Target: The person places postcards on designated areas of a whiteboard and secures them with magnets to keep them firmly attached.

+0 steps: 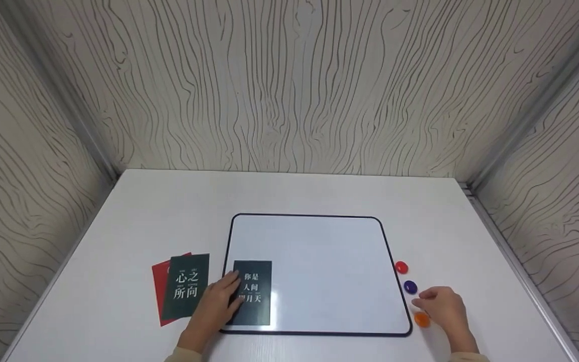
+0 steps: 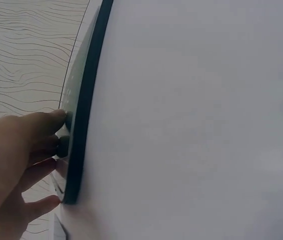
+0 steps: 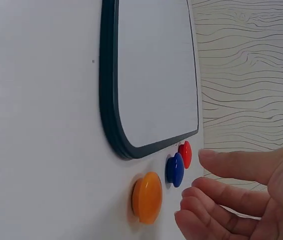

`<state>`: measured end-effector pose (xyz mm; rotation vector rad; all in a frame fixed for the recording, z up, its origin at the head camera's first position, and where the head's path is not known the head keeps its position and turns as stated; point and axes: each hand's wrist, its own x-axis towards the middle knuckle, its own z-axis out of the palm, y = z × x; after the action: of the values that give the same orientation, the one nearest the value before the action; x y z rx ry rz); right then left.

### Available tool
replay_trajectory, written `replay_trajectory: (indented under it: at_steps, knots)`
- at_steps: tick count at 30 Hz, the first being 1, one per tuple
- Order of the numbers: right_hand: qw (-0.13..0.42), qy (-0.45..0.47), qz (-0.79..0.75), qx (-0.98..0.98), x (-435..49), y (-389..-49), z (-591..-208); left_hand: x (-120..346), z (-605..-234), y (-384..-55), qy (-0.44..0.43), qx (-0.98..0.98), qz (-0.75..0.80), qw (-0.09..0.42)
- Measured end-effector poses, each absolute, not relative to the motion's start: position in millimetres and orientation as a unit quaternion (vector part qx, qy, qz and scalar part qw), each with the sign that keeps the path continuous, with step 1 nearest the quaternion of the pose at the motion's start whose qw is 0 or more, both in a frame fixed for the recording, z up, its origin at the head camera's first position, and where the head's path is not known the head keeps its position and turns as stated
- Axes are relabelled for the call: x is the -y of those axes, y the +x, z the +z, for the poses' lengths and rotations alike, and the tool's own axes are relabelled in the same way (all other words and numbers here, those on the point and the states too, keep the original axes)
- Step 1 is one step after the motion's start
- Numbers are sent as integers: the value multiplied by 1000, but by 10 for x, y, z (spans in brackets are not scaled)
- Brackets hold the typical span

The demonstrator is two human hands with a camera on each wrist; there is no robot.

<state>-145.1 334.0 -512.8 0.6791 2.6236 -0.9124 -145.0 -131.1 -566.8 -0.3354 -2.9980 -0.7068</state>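
Note:
A dark green card with white Chinese characters [image 1: 258, 292] lies on the lower left of a black-framed whiteboard [image 1: 332, 271]. My left hand [image 1: 216, 304] rests on this card's left edge with its fingers spread; in the left wrist view the fingertips [image 2: 59, 115] are right beside the board's frame. Off the board's right side, my right hand [image 1: 444, 307] hovers empty near a blue round magnet [image 1: 410, 287], thumb apart from the bent fingers. A red magnet [image 1: 401, 267] sits behind the blue one and an orange magnet [image 1: 422, 320] in front, nearest the wrist.
Left of the board, a second green card [image 1: 189, 271] overlaps a red card [image 1: 161, 286] on the white table [image 1: 289, 193]. Wood-grain panels [image 1: 289, 90] enclose the table at the back and both sides.

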Motion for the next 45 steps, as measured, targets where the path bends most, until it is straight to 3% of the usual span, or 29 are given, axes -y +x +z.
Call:
replay_trajectory:
  at_steps: [16, 28, 45]
  knots:
    - [193, 232, -274, -913, -3443, -1337, -5158, 1340, -5669, -1459, -108, 963, -245, -13]
    - [200, 230, -283, -909, -3474, -1272, -5197, 1343, -5628, -1470, -96, 956, -272, -50]
    - [150, 173, -370, -901, -3697, -1180, -5493, 1343, -5631, -1481, -105, 956, -272, -34]
